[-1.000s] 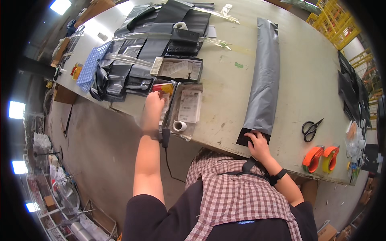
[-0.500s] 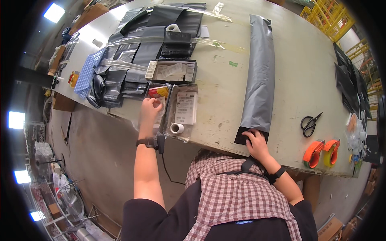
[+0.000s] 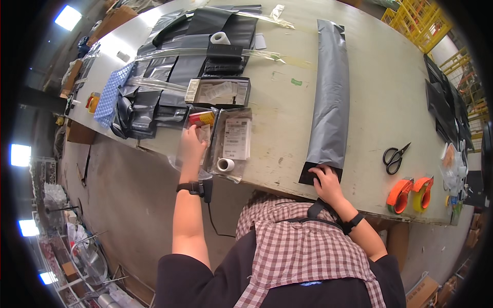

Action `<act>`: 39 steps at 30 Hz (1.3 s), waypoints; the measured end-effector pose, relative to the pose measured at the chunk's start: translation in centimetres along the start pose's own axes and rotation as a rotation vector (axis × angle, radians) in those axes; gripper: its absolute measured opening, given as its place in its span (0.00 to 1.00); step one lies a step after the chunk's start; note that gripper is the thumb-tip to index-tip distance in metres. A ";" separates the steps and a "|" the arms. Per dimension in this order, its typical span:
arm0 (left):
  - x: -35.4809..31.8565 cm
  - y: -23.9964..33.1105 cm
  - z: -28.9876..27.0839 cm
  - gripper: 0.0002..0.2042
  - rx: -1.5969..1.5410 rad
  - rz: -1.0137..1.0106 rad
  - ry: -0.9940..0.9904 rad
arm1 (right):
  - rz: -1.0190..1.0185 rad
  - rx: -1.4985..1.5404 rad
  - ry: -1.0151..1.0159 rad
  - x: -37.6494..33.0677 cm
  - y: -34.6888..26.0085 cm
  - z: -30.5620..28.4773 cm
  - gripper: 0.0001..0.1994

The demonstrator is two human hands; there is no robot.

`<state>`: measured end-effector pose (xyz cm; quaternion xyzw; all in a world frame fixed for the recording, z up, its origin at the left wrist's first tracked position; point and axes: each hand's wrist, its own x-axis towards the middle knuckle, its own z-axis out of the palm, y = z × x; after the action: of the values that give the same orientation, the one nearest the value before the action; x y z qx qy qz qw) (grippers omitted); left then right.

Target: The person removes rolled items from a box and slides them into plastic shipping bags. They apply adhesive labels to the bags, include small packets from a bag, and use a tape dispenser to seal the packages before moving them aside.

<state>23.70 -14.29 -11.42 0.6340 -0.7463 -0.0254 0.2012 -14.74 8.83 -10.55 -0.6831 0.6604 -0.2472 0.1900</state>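
Observation:
A long grey plastic mailing bag (image 3: 330,97) lies lengthwise on the table, its black end towards me. My right hand (image 3: 328,184) rests on that black end, fingers spread over it. My left hand (image 3: 192,148) is inside the narrow left tray (image 3: 206,163), just below a red and yellow packet (image 3: 202,118). Its fingers are bent downward and drawn together; whatever they grip is hidden. Beside it, an open tray (image 3: 217,134) contains a stack of printed labels (image 3: 236,137) and a white roll (image 3: 225,165).
Another label box (image 3: 246,92) sits behind the trays. Dark plastic bags (image 3: 192,66) cover the table's left side, with a blue checked cloth (image 3: 111,92) by them. Black scissors (image 3: 395,160) and two orange tape dispensers (image 3: 399,196) (image 3: 422,194) lie at right.
My left hand has lowered further into the left tray, towards the red and yellow packet. My right hand and the grey bag stay where they were.

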 end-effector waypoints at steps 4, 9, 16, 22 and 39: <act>0.6 -0.2 0.4 0.22 0.037 -0.066 -0.026 | 0.008 0.005 -0.005 -0.1 0.4 0.1 0.15; 0.1 -1.4 -0.5 0.07 -0.219 0.009 -0.004 | -0.006 0.008 0.016 -0.1 0.4 0.3 0.15; 0.9 -1.2 -1.9 0.09 -0.336 -0.043 -0.171 | 0.018 0.010 -0.011 0.1 0.4 0.1 0.15; 0.7 -1.7 -1.1 0.11 -0.578 -0.094 -0.086 | 0.010 -0.002 -0.014 0.2 0.3 0.0 0.15; 0.3 -0.4 -1.1 0.08 -0.269 0.017 -0.105 | 0.026 0.007 -0.003 0.2 0.1 0.0 0.15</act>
<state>24.37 -14.45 -10.45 0.5926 -0.7511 -0.1568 0.2452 -14.86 8.59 -10.55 -0.6742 0.6680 -0.2463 0.1966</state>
